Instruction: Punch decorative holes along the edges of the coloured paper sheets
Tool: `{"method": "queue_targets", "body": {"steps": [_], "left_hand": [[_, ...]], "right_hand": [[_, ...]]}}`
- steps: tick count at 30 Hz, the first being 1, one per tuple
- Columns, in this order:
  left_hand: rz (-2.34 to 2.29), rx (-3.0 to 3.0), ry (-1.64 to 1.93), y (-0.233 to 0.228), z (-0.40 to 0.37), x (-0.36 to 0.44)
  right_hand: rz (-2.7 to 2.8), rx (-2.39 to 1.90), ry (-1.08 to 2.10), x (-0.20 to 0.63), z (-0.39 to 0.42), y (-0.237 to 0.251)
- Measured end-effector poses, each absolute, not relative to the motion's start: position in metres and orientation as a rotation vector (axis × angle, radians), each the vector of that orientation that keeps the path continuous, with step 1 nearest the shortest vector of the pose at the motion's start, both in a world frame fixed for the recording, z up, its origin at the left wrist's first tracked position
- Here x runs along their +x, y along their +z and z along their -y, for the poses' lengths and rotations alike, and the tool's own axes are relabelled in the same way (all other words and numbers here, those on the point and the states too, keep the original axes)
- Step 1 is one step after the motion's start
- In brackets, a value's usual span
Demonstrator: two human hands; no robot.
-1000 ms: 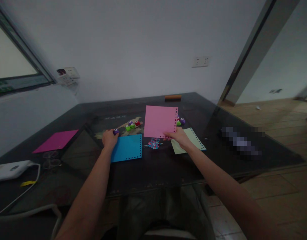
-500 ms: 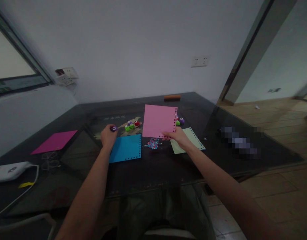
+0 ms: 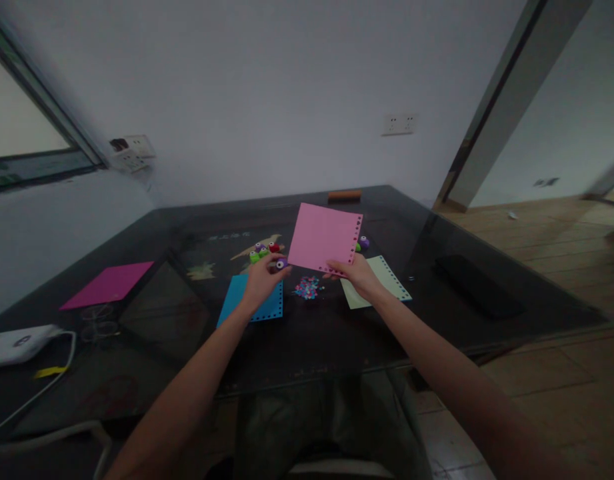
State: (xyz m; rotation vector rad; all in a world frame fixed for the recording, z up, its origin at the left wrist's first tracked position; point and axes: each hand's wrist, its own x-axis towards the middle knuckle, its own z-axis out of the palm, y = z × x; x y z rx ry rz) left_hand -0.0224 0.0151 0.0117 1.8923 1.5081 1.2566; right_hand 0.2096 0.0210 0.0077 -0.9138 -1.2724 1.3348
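My right hand (image 3: 355, 272) pinches a pink paper sheet (image 3: 324, 237) by its lower right corner and holds it above the table. Small holes run along the sheet's right and lower edges. In my left hand (image 3: 261, 277) is a small purple craft punch (image 3: 281, 264) with an eye-like white spot, close to the sheet's lower left corner. Beneath my left arm lies a blue sheet (image 3: 267, 308), partly covered, with holes along two edges. A pile of coloured paper bits (image 3: 308, 287) sits below the pink sheet. The pale green sheet (image 3: 387, 280), also holed, lies partly under my right hand.
Several green, red and purple punches (image 3: 263, 251) stand behind my left hand; others (image 3: 364, 243) are partly hidden behind the pink sheet. A magenta sheet (image 3: 109, 283) and a white power strip (image 3: 21, 343) lie left. A black case (image 3: 479, 287) is right, a brown roll (image 3: 344, 195) at the back.
My left hand has moved right with the purple punch, from the blue sheet's far left corner to beside the pink sheet. The pink sheet has tilted slightly and shifted a little right.
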Motion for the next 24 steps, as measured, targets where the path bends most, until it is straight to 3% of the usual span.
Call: {"method": "queue_targets", "body": {"steps": [14, 24], "left_hand": [[-0.876, 1.273, 1.122, -0.005, 0.002, 0.011], [-0.854, 1.188, 1.096, 0.000, 0.008, 0.016]], "right_hand": [[1.161, -0.932, 1.347, 0.207, -0.020, 0.006], [1.137, -0.925, 1.303, 0.208, -0.023, 0.000]]}}
